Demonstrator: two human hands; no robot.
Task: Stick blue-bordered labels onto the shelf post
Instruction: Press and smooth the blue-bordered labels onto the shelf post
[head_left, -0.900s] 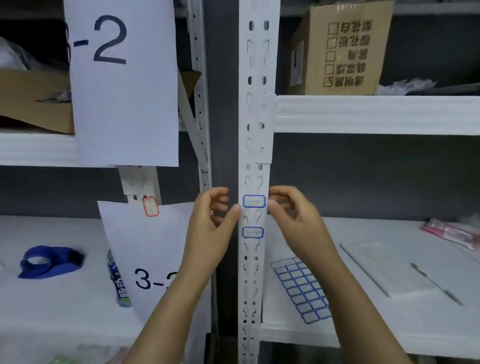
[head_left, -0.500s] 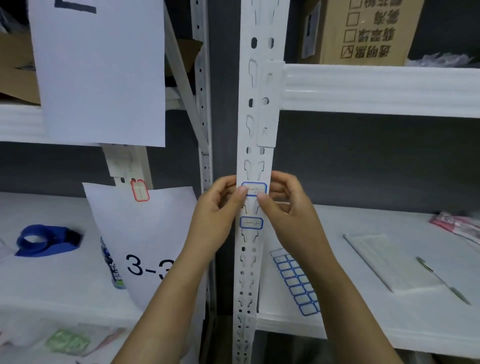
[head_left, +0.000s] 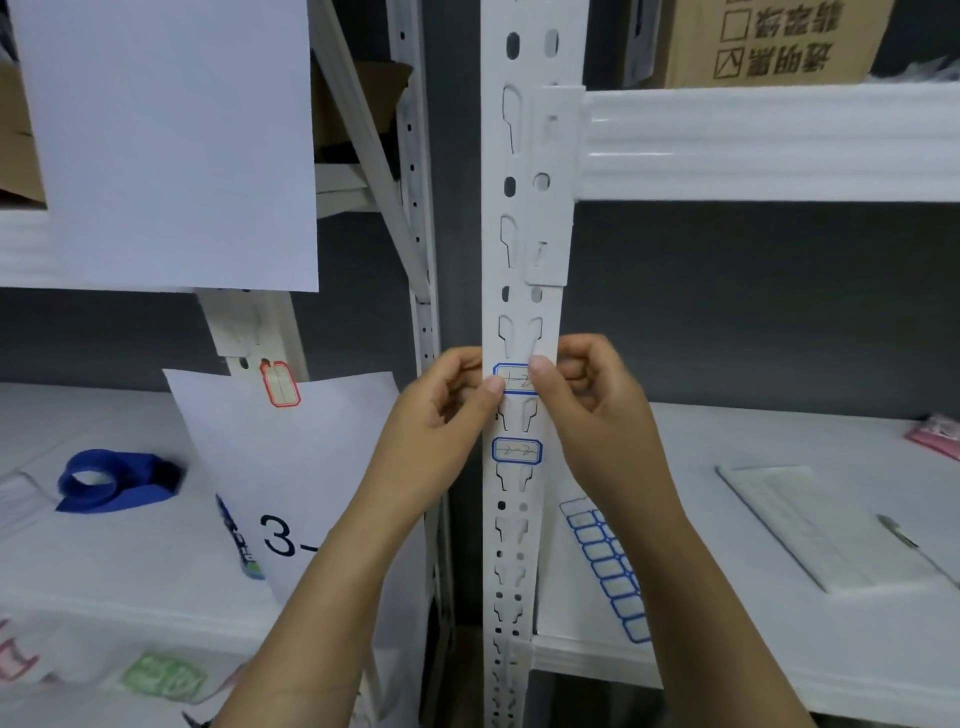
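Note:
The white slotted shelf post (head_left: 519, 249) runs up the middle of the view. Two blue-bordered labels are on it: an upper label (head_left: 514, 378) and a lower label (head_left: 517, 450). My left hand (head_left: 441, 415) and my right hand (head_left: 597, 415) flank the post, each with its thumb tip pressed on the upper label, left thumb on its left end, right thumb on its right end. The other fingers of both hands are curled beside the post and hold nothing. A sheet of blue-bordered labels (head_left: 608, 566) lies on the shelf just right of the post.
A red-bordered label (head_left: 280, 384) sits on the left post above a hanging "3-" paper (head_left: 291, 467). A blue tape dispenser (head_left: 111, 480) and a marker (head_left: 239, 540) lie on the left shelf. A white pad (head_left: 810, 525) and a pen (head_left: 898, 532) lie on the right.
Both thumbs moved from the post's edges onto the upper label and now press it. The view tilted down and came closer to the post.

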